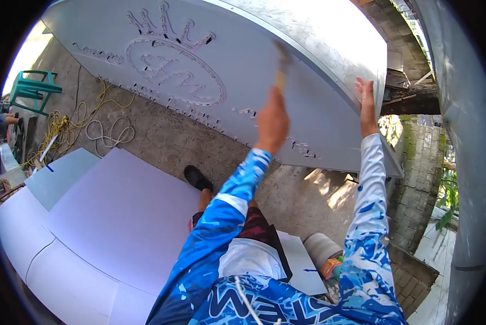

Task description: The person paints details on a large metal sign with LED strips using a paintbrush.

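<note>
The hammer [280,67] is gripped by its handle in the left hand [274,125], apparently for control; its blurred head is held over the face of the large panel [243,65], near the upper edge. The right hand [367,103] is held with fingers spread at that edge, toward the right corner, presumably for steadying; firm contact cannot be confirmed. The crown-and-oval outline [221,89] is located toward the opposite end, well apart from the hammer.
</note>
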`<state>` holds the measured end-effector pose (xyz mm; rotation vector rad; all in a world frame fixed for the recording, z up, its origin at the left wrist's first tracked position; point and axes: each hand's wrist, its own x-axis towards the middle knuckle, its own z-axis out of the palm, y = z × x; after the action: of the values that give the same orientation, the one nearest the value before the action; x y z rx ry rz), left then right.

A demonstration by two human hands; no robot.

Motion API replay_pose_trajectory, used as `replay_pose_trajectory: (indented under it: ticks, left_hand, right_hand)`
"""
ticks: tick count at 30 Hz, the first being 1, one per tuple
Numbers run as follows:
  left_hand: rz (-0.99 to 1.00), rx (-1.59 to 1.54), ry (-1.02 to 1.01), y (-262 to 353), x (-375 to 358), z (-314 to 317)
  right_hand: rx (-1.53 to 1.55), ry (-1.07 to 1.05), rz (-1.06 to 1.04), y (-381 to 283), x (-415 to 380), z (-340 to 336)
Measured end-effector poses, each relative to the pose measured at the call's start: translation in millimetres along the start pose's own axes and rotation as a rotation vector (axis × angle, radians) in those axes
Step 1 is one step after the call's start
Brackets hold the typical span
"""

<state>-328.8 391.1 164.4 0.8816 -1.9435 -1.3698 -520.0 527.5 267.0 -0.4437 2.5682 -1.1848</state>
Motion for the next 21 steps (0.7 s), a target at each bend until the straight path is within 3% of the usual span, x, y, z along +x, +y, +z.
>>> replay_pose_trajectory:
  ticks: [1,3,6,8,10,12,13,15,16,19,21]
  left_hand:
    - [0.199,0.015,-0.094,-0.2,-27.1,13.2]
    - [0.354,0.167,-0.46,2.5,-61.8,14.9]
    - [0.191,0.099,-0.492,-6.6,-65.5,14.5]
    - [0.022,0.081,-0.201,-16.1,-40.2,4.2]
    - [-0.151,-0.195,0.15,-14.8,-10.3,-21.3]
    - [-0.251,-0.26,0.521,-17.5,10.9,-25.0]
    - [-0.255,-0.265,0.517,-16.4,3.2,-13.8]
    - [-0.266,-0.089,0.219,-19.2,-22.9,26.0]
    - [-0.154,0.078,0.13,-34.5,-59.2,66.5]
    - [0.228,0.357,-0.661,-38.4,-202.6,111.4]
    - [0.125,0.339,-0.766,-36.2,-238.6,106.0]
  right_hand:
    - [0.043,-0.048,-0.038,-3.1,-0.3,-2.0]
    - [0.086,-0.098,-0.073,-7.0,-0.5,-3.0]
    - [0.081,-0.145,-0.098,-8.2,-3.5,-8.7]
    - [0.09,-0.159,-0.097,-15.7,-8.3,-7.1]
    - [0.096,-0.189,-0.101,-13.0,-6.5,-7.0]
    - [0.097,-0.215,-0.109,-11.2,-6.9,-8.3]
    - [0.094,-0.251,-0.111,-12.0,-8.0,-8.2]
    - [0.075,-0.301,-0.109,-14.8,-7.4,-10.1]
    - [0.07,-0.308,-0.104,-14.7,-8.2,-11.8]
    - [0.005,-0.344,-0.169,-18.6,-8.4,-14.2]
    - [0.089,-0.352,-0.197,-19.9,-12.3,-9.7]
